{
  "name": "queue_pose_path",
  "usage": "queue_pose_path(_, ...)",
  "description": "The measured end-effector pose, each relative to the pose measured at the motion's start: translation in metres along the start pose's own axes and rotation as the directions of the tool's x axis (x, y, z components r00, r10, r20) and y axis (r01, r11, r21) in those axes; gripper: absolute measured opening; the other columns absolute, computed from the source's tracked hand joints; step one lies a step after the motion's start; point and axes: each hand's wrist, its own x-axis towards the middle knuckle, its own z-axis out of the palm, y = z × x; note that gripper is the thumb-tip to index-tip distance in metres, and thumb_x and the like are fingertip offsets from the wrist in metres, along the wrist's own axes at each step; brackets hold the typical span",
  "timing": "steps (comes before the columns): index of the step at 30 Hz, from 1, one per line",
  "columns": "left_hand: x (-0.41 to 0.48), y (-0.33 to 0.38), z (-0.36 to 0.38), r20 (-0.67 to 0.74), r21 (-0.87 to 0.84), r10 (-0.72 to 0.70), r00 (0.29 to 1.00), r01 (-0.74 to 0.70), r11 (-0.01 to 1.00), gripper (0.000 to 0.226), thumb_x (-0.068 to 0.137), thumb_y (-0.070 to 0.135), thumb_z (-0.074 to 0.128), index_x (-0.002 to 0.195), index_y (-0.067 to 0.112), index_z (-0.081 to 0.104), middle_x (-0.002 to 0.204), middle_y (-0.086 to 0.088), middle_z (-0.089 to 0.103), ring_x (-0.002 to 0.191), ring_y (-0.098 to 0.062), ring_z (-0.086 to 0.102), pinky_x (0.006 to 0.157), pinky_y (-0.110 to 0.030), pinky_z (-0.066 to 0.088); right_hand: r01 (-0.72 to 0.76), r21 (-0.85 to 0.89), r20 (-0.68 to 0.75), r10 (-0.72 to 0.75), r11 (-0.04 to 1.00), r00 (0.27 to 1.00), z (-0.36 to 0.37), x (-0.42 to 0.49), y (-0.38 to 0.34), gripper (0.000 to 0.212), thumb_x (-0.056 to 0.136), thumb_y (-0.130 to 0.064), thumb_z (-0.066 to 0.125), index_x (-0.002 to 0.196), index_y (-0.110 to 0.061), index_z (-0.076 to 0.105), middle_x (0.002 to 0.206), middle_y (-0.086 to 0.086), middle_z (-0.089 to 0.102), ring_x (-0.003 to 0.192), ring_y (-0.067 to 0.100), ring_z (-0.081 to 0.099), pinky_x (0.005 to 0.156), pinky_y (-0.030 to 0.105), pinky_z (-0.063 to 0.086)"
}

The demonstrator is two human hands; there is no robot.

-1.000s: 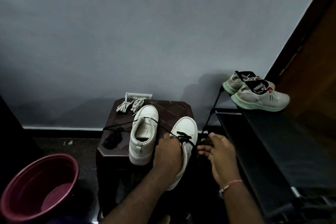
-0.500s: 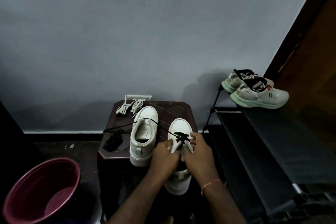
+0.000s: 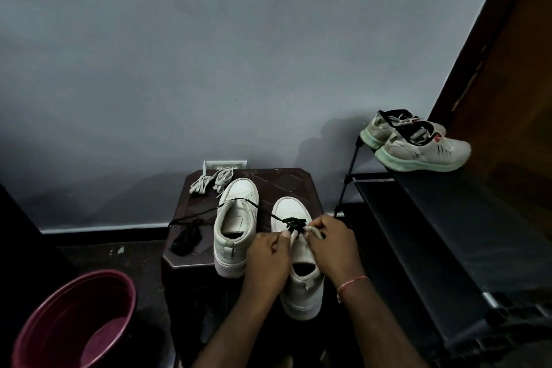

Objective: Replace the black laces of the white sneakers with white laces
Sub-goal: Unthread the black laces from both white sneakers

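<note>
White leather sat under both our hands: the left hand (image 3: 268,254) had its fingers curled and its thumb pressed on the left edge of the nearer sneaker (image 3: 301,293), while the right hand (image 3: 331,245), just as curled, pinched the opposite edge right beside the black lace (image 3: 294,222); whether its fingertips also caught the lace we could not tell. That lace was bunched across the shoe's upper eyelets, one strand running left over the other sneaker (image 3: 237,218) to a loose black tangle (image 3: 186,240) on the brown stool (image 3: 286,185). Both sneakers stood toes to the wall, the nearer one overhanging the stool's front edge. White laces (image 3: 212,184) lay at the stool's far left corner. Our forearms reached in from below, knuckles up, hands nearly touching. A maroon tub (image 3: 74,323) stood on the floor to the left, and grey trainers (image 3: 418,146) rested on a black rack (image 3: 433,218) to the right.
</note>
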Motion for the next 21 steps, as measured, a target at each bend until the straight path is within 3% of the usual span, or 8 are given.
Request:
queue_pose_path(3, 0.007, 0.004, -0.004, 0.072, 0.026, 0.002, 0.997, -0.003, 1.0, 0.021, 0.09, 0.021, 0.064, 0.073, 0.013, 0.073, 0.068, 0.001, 0.07, 0.067, -0.015, 0.064, 0.064, -0.03, 0.046, 0.002, -0.044, -0.025, -0.003, 0.999, 1.0, 0.004, -0.003, -0.003, 0.005, 0.083, -0.019, 0.068, 0.079, -0.02, 0.066, 0.074, -0.007, 0.067, 0.071, 0.009, 0.063, 0.057, 0.013, 0.04)
queue_pose_path(6, 0.013, 0.011, -0.004, 0.133, 0.033, -0.069, 0.989, 0.065, 0.997, 0.011, 0.085, 0.02, 0.069, 0.084, 0.012, 0.075, 0.078, 0.001, 0.074, 0.072, -0.01, 0.067, 0.07, -0.026, 0.051, -0.003, -0.102, -0.04, -0.001, 0.995, 0.999, 0.003, -0.003, -0.006, 0.004, 0.084, -0.02, 0.067, 0.08, -0.02, 0.066, 0.078, -0.004, 0.069, 0.073, 0.013, 0.063, 0.062, 0.023, 0.046)
queue_pose_path(10, 0.022, 0.017, -0.004, 0.262, -0.098, -0.231, 0.937, 0.264, 0.96, 0.012, 0.084, 0.016, 0.071, 0.074, 0.01, 0.071, 0.07, -0.006, 0.071, 0.063, -0.014, 0.061, 0.066, -0.03, 0.051, -0.008, -0.149, -0.041, 0.002, 0.989, 0.999, 0.004, -0.005, -0.009, 0.008, 0.083, -0.025, 0.068, 0.078, -0.021, 0.062, 0.08, 0.0, 0.069, 0.078, 0.021, 0.065, 0.071, 0.032, 0.053)
queue_pose_path(14, 0.026, 0.024, -0.001, 0.265, 0.018, -0.279, 0.923, 0.285, 0.958, 0.032, 0.088, 0.022, 0.067, 0.058, 0.014, 0.057, 0.059, -0.004, 0.057, 0.056, -0.015, 0.048, 0.056, -0.024, 0.038, -0.003, -0.145, -0.029, -0.001, 0.989, 1.0, 0.001, -0.007, -0.01, 0.009, 0.082, -0.025, 0.068, 0.077, -0.022, 0.061, 0.08, 0.001, 0.069, 0.079, 0.022, 0.065, 0.071, 0.033, 0.053)
queue_pose_path(16, 0.027, 0.028, -0.002, 0.293, -0.103, -0.324, 0.9, 0.366, 0.925, 0.03, 0.091, 0.018, 0.061, 0.062, 0.014, 0.059, 0.063, -0.008, 0.059, 0.059, -0.017, 0.05, 0.06, -0.026, 0.04, 0.011, -0.149, -0.015, -0.013, 0.989, 1.0, -0.001, -0.008, -0.01, 0.009, 0.082, -0.022, 0.068, 0.079, -0.022, 0.059, 0.081, 0.001, 0.069, 0.08, 0.022, 0.064, 0.07, 0.031, 0.051)
queue_pose_path(19, 0.025, 0.031, -0.004, 0.369, -0.402, -0.39, 0.844, 0.523, 0.752, 0.021, 0.093, 0.012, 0.059, 0.076, 0.002, 0.068, 0.071, -0.015, 0.067, 0.061, -0.021, 0.06, 0.065, -0.028, 0.048, 0.021, -0.135, 0.003, -0.021, 0.991, 1.0, -0.005, -0.008, -0.009, 0.017, 0.082, -0.015, 0.066, 0.081, -0.023, 0.052, 0.078, -0.002, 0.065, 0.075, 0.019, 0.061, 0.062, 0.026, 0.045)
queue_pose_path(21, 0.02, 0.025, -0.002, 0.333, -0.416, -0.363, 0.87, 0.481, 0.771, 0.02, 0.093, 0.013, 0.06, 0.077, 0.003, 0.068, 0.071, -0.015, 0.067, 0.063, -0.021, 0.06, 0.065, -0.029, 0.048, 0.065, -0.16, 0.018, -0.063, 0.985, 0.998, -0.007, -0.008, -0.01, 0.021, 0.082, -0.011, 0.063, 0.081, -0.023, 0.046, 0.075, -0.003, 0.062, 0.072, 0.02, 0.06, 0.06, 0.027, 0.044)
